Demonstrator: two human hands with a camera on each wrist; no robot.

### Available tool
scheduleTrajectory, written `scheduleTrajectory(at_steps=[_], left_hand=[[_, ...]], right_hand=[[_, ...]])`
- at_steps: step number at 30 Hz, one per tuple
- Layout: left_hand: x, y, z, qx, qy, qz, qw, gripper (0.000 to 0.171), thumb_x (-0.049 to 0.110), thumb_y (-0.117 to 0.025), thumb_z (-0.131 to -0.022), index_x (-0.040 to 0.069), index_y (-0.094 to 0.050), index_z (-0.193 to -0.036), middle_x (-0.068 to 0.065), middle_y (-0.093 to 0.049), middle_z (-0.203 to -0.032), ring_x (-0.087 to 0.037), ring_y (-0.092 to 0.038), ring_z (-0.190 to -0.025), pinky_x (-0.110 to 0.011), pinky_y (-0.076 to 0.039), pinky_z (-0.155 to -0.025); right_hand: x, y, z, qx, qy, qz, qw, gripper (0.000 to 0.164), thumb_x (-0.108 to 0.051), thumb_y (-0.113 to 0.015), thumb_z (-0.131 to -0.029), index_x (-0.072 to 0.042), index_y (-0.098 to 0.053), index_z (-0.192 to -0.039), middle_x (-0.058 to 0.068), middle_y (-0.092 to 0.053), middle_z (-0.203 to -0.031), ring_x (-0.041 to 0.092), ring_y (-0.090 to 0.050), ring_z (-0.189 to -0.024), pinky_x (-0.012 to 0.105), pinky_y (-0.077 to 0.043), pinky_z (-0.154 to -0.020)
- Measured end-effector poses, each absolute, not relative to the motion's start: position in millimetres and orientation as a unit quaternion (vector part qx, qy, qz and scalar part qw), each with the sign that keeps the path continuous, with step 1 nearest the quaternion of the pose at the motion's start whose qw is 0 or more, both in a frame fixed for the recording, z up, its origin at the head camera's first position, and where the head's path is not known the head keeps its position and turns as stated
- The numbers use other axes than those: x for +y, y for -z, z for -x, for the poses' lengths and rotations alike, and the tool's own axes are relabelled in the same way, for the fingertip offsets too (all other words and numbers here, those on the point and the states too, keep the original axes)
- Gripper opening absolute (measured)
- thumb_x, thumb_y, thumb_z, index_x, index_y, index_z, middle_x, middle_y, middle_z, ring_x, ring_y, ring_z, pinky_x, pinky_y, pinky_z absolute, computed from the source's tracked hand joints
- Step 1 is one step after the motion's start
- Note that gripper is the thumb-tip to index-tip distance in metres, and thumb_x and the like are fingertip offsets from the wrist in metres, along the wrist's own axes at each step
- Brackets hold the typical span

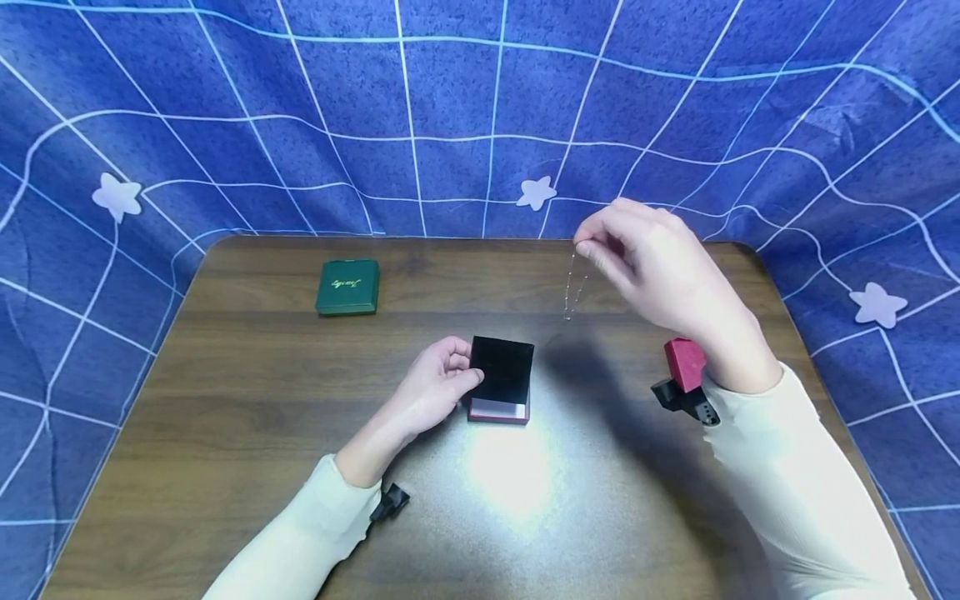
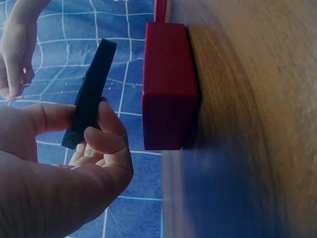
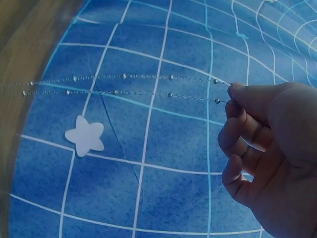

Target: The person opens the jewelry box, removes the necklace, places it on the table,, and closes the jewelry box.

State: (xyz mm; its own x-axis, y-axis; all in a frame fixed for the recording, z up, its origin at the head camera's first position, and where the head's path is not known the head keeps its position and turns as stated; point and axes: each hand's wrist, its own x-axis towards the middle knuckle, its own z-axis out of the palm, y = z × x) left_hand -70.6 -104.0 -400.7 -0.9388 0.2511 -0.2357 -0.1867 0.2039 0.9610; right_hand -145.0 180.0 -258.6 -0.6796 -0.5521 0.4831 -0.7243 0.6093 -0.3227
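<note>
My left hand (image 1: 427,392) pinches a thin black square foam pad (image 1: 501,371) by its left edge, thumb on top. The left wrist view shows this pad (image 2: 91,94) tilted and raised off the red jewelry box (image 2: 169,84). Beneath the pad in the head view, only the front strip of the red box (image 1: 498,419) shows, with a white inside. Higher up on the right, my right hand (image 1: 656,262) pinches a fine beaded silver chain (image 3: 171,77) between thumb and forefinger. The chain hangs down in a loop above the table.
A closed green jewelry box (image 1: 348,287) with gold lettering lies at the back left of the wooden table (image 1: 300,375). At the right, a red box part (image 1: 684,363) is partly hidden by the right wrist. A blue curtain (image 1: 450,100) with white stars surrounds the table.
</note>
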Motion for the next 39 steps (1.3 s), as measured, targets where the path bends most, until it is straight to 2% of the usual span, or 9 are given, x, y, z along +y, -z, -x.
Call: scheduleTrajectory(at_steps=[20, 39], left_hand=[[-109, 403, 68, 0.753, -0.635, -0.03, 0.17, 0.019, 0.001, -0.065, -0.097, -0.003, -0.06, -0.115, -0.01, -0.068, -0.098, -0.028, -0.062, -0.08, -0.027, -0.048, -0.062], [-111, 403, 68, 0.755, -0.632, -0.023, 0.172, 0.022, 0.001, -0.066, -0.096, -0.003, -0.059, -0.116, -0.008, -0.065, -0.098, -0.026, -0.06, -0.08, -0.028, -0.05, -0.062]], right_hand=[[185, 259, 149, -0.889, -0.245, -0.351, 0.166, 0.006, -0.005, -0.071, -0.101, -0.008, -0.075, -0.106, -0.001, -0.064, -0.087, 0.014, -0.05, -0.074, 0.029, -0.037, -0.069], [191, 269, 162, -0.899, -0.245, -0.328, 0.158, 0.005, -0.008, -0.07, -0.103, -0.008, -0.075, -0.104, 0.001, -0.064, -0.087, 0.015, -0.051, -0.076, 0.03, -0.038, -0.071]])
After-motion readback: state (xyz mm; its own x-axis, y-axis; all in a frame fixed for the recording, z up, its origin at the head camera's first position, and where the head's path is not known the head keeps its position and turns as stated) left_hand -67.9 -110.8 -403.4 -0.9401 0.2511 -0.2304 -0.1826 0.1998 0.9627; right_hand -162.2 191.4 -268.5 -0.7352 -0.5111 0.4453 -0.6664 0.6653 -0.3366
